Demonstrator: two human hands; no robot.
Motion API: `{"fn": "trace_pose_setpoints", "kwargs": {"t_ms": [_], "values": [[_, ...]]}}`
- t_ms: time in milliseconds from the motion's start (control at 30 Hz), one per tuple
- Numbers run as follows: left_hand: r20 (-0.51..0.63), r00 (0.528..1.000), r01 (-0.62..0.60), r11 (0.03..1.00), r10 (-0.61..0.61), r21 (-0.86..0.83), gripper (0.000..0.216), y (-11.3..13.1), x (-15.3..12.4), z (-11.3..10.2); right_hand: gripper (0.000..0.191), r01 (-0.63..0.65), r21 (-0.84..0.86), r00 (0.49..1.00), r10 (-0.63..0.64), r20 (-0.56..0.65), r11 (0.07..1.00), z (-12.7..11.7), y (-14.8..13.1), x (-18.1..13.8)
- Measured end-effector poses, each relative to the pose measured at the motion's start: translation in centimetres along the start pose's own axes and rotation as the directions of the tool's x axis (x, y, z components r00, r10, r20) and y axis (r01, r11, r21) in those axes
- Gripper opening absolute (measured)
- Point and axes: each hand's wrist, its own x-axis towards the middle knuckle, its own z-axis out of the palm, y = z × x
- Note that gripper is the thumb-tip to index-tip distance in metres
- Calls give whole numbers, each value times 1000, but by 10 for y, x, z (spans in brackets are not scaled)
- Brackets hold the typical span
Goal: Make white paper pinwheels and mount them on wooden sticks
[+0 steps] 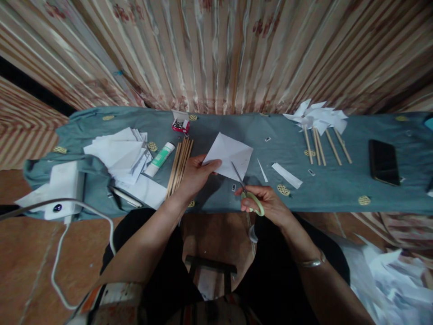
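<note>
A square of white paper [230, 151] is pinched at its left side by my left hand [199, 171], thumb on top. From the lower right, my right hand [262, 201] grips a pair of scissors with pale green handles [255, 204]. The scissor blades point up and left, and their tips lie over the middle of the paper; whether they cut into it I cannot tell. Just left of my left hand lies a row of several wooden sticks [181, 160]. Narrow paper strips [287, 175] rest on the cloth right of the square.
Left stand a stack of white paper [118, 153], a glue stick [160, 159], a pen [126, 197], a red box of pins [180, 123] and a white power box [64, 189] with a cable. Paper pinwheels [320, 118] on sticks and a black phone [384, 161] lie right.
</note>
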Motion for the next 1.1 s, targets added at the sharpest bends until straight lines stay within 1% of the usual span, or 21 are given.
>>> {"fn": "trace_pose_setpoints", "kwargs": {"t_ms": [233, 400, 700, 900, 1100], "values": [[3, 1000, -22, 1000, 22, -2, 18, -1, 0, -1, 40, -4, -10, 1000, 4, -16, 1000, 1, 0, 0], [4, 1000, 5, 1000, -5, 5, 22, 3, -1, 1, 41, -18, 4, 1000, 18, -25, 1000, 2, -1, 0], [-9, 1000, 2, 1000, -2, 28, 21, -1, -1, 1, 38, 25, -46, 999, -26, -21, 999, 1, 1, 1], [3, 1000, -2, 1000, 2, 3, 20, -3, 0, -1, 41, 13, -57, 999, -15, -34, 998, 2, -1, 1], [1, 1000, -8, 1000, 8, 23, 22, -3, 0, -2, 38, 30, -78, 999, -33, -35, 996, 1, 0, 1]]}}
